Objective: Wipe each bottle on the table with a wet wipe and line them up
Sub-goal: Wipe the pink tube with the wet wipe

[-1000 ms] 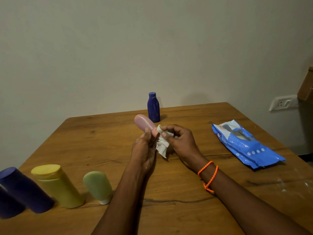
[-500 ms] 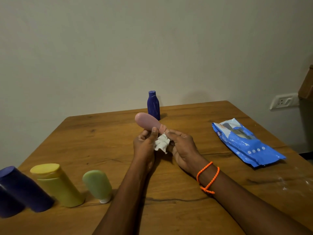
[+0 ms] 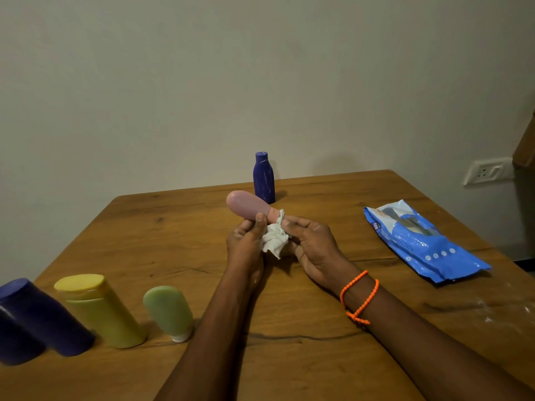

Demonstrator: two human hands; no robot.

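My left hand (image 3: 246, 244) grips a pink bottle (image 3: 246, 205) above the table's middle, its rounded base pointing up and away. My right hand (image 3: 314, 246) pinches a crumpled white wet wipe (image 3: 273, 241) against the bottle's cap end, which is partly hidden by the wipe and fingers. A small dark blue bottle (image 3: 263, 179) stands upright at the far edge. Along the near left edge stand a pale green bottle (image 3: 168, 311), a yellow bottle (image 3: 98, 308) and two dark blue bottles (image 3: 43, 316) side by side.
A blue wet wipe pack (image 3: 422, 241) lies flat on the right side of the wooden table (image 3: 289, 357). A wall socket (image 3: 486, 170) sits on the wall at the right. A white smear marks the table near the right edge (image 3: 498, 311).
The right hand has slid the wipe lower along the bottle's cap end and bunched it between both hands. The pink bottle has stayed in the left hand, tilted much the same.
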